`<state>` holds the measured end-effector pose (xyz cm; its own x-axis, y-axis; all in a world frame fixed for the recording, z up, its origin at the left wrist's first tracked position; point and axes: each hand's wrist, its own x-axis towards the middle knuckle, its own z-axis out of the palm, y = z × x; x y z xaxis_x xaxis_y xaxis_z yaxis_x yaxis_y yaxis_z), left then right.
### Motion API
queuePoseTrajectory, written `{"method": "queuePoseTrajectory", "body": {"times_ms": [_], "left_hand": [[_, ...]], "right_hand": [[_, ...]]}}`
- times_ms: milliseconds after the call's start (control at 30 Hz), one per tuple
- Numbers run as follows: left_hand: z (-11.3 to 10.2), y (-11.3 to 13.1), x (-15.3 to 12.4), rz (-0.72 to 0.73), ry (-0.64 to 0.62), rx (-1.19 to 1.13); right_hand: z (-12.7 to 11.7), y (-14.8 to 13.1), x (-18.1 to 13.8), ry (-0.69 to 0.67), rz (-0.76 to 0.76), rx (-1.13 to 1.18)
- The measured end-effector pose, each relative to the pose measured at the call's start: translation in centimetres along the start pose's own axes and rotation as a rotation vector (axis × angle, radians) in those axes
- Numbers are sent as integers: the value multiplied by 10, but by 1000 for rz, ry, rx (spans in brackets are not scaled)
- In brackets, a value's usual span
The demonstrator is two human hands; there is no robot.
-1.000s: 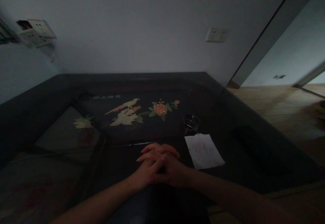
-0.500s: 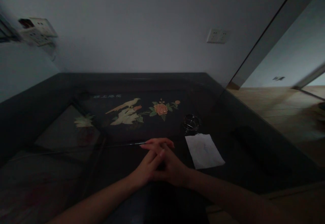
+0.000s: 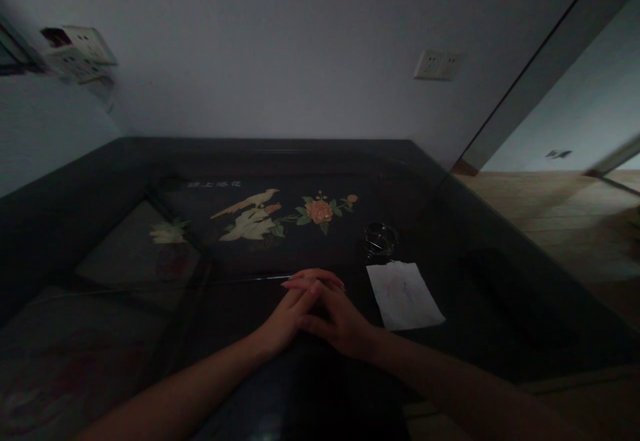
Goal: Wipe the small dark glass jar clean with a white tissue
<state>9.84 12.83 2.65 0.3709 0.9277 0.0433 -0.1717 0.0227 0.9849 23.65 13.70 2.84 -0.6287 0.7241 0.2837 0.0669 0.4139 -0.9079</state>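
My left hand (image 3: pixel 286 316) and my right hand (image 3: pixel 345 324) rest together at the near middle of the dark table (image 3: pixel 240 334). Their fingers overlap and fold over one another, with nothing visible held in either. To the right of my right hand, and apart from it, lies a white sheet of paper (image 3: pixel 406 296) with faint marks on it. Just behind the paper is a small clear round object (image 3: pixel 380 240), perhaps a glass dish; its kind is hard to make out in the dim light.
The glossy tabletop bears a picture of birds (image 3: pixel 253 218) and an orange flower (image 3: pixel 319 212). A dark long object (image 3: pixel 510 288) lies at the right. Wall sockets (image 3: pixel 440 65) are behind, with more sockets (image 3: pixel 83 54) at the left. Wooden floor (image 3: pixel 530 208) shows beyond the right edge.
My hands stay folded together, but the thumbs have shifted and the gap between them has closed. The whole view has moved slightly; the paper and round object lie as before.
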Motion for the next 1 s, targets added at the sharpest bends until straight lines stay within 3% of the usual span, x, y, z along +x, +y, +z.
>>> {"method": "queuePoseTrajectory", "body": {"times_ms": [1000], "left_hand": [[-5, -7, 3, -7, -6, 53]], "right_hand": [[0, 0, 2, 13, -6, 57]]}}
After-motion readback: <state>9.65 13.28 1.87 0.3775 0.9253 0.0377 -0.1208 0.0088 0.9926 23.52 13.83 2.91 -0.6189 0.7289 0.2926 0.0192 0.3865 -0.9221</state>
